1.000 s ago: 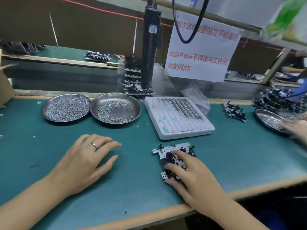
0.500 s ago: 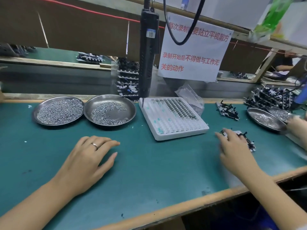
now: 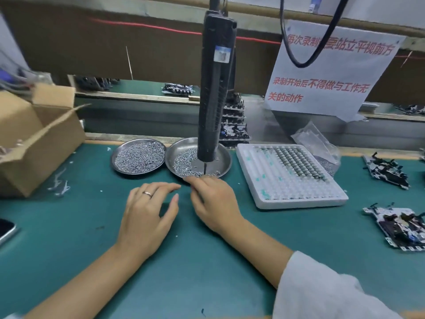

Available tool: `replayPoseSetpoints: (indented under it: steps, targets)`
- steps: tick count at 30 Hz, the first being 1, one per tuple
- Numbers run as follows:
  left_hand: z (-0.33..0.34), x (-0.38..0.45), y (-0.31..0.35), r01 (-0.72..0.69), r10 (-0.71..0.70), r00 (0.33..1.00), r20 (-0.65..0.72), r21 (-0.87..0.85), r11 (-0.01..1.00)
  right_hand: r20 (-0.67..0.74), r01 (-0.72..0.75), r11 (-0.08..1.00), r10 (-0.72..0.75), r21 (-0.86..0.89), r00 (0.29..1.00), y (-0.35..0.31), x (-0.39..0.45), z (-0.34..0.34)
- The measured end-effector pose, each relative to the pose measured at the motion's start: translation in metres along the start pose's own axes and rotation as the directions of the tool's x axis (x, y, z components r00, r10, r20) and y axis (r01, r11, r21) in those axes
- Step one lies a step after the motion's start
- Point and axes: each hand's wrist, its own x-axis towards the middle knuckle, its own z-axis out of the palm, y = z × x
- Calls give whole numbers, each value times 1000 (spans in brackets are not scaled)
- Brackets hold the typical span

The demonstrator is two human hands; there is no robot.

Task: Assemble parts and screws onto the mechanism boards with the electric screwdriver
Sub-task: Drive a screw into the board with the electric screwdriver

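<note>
The left hand [image 3: 147,217] lies flat on the green tabletop [image 3: 69,249] with its fingers spread and relaxed, holding nothing (a ring sits on one finger). Just beside it, on its right, the right hand [image 3: 213,203] reaches forward with curled fingers to the near rim of a steel dish of screws [image 3: 220,155]; its fingertips are at the rim among the screws, but whether they already pinch a screw I cannot tell. Directly above and beyond the right hand hangs the electric screwdriver [image 3: 215,88], upright, its thin bit pointing down over the same dish. A second steel dish [image 3: 138,155], filled fuller with screws, stands just left of the first one, beyond the left hand. To the right of the right hand lies a white foam tray [image 3: 287,192], with rows of small dark parts in its far half. Well apart to the right, near the frame edge, one mechanism board [image 3: 400,229] lies flat on the tabletop, and another board [image 3: 386,171] lies beyond it. Far left of the left hand stands an open cardboard box [image 3: 34,143], and a phone [image 3: 5,229] shows at the left edge. Behind the dishes a stack of boards [image 3: 234,125] stands, partly hidden by the screwdriver, and a paper notice [image 3: 326,72] with red writing hangs to the right above.
</note>
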Motion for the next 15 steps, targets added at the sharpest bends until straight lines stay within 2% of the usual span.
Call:
replayPoseSetpoints:
  steps: [5, 7, 9, 13, 15]
  targets:
    - [2, 45, -9, 204, -205, 979, 11, -179, 963, -120, -71, 996, 77, 54, 990, 8, 1, 7]
    - [8, 83, -12, 179, -173, 983, 55, -165, 970, -106, -56, 996, 63, 67, 992, 8, 3, 10]
    - [23, 122, -11, 133, -109, 982, 156, -150, 980, -91, -60, 994, 69, 96, 993, 10, 3, 12]
    - [71, 181, -5, 334, -283, 886, 369, -82, 939, -97, -116, 978, 134, 171, 986, 17, 5, 13]
    - [91, 194, 2, 376, -253, 823, 508, -154, 914, -96, -130, 973, 150, 191, 984, 17, 6, 13]
